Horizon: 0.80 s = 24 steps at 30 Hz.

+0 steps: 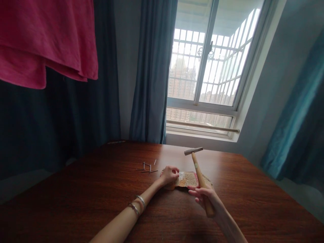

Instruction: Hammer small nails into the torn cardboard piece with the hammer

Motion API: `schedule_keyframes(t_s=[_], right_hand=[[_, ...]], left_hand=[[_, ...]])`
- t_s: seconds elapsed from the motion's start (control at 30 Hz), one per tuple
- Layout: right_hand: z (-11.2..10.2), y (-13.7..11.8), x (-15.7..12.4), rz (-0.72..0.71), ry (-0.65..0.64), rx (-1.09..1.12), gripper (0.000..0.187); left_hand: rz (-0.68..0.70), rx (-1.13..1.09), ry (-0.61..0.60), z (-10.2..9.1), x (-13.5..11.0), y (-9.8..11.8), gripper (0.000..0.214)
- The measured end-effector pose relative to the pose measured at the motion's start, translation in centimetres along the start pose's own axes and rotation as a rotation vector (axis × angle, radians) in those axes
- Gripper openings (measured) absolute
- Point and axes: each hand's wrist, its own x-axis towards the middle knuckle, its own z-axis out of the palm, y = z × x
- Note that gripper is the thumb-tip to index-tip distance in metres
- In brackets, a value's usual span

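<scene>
Sliding window (184, 82): daylight source, brightest panes washed nearly white
Wood-grain tabletop (83, 199): pale glare near the sill, dim toward the viewer
Dark blue curtain (83, 114): deep shadow, folds nearly lost
Right curtain (297, 125): slanted by wide-angle stretch, soft

"What is the bare left hand (169, 175) hiding?"
"It is covering the left end of a flat, speckled, orange-and-pink board (187, 179); anything in its grip is proving too small to tell."
"And the bare right hand (215, 201)?"
"It is masking a strip of the grey-headed, wooden-handled hammer (198, 170)."
"What are the edges cropping?"
"A bright pink cloth (58, 40), top left; both forearms (113, 221), below."
</scene>
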Motion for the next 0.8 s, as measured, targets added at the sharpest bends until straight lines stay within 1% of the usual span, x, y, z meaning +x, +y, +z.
schedule_keyframes(t_s=[0.13,0.23,0.33,0.4,0.47,0.53,0.67,0.8], right_hand=[[0.4,-0.2,-0.2,-0.073,0.038,-0.095,0.053],[0.1,-0.3,-0.3,-0.071,0.012,-0.116,0.056],[-0.6,-0.3,0.0,-0.002,-0.026,-0.1,0.061],[-1.2,-0.3,0.3,0.083,-0.033,-0.099,0.059],[-1.8,-0.2,0.8,0.163,-0.034,-0.074,0.051],[-2.3,-0.2,1.2,0.198,-0.032,-0.021,0.044],[-2.5,0.1,1.5,0.134,-0.033,0.092,0.036],[-1.7,0.0,0.2,0.1,-0.11,0.195,0.037]], left_hand=[[-0.006,0.014,-0.005,-0.1,0.0,0.0,0.025],[-0.003,0.04,-0.009,-0.1,-0.1,0.1,0.024],[0.019,0.055,-0.012,-0.1,-0.1,0.1,0.022],[0.035,0.052,-0.009,-0.1,-0.1,0.0,0.022],[0.032,0.048,-0.008,-0.1,-0.1,0.0,0.023],[0.015,0.048,-0.011,-0.1,-0.1,0.0,0.022],[-0.034,0.06,-0.016,0.0,-0.1,0.1,0.021],[-0.025,0.069,-0.009,-0.1,-0.2,0.2,0.022]])
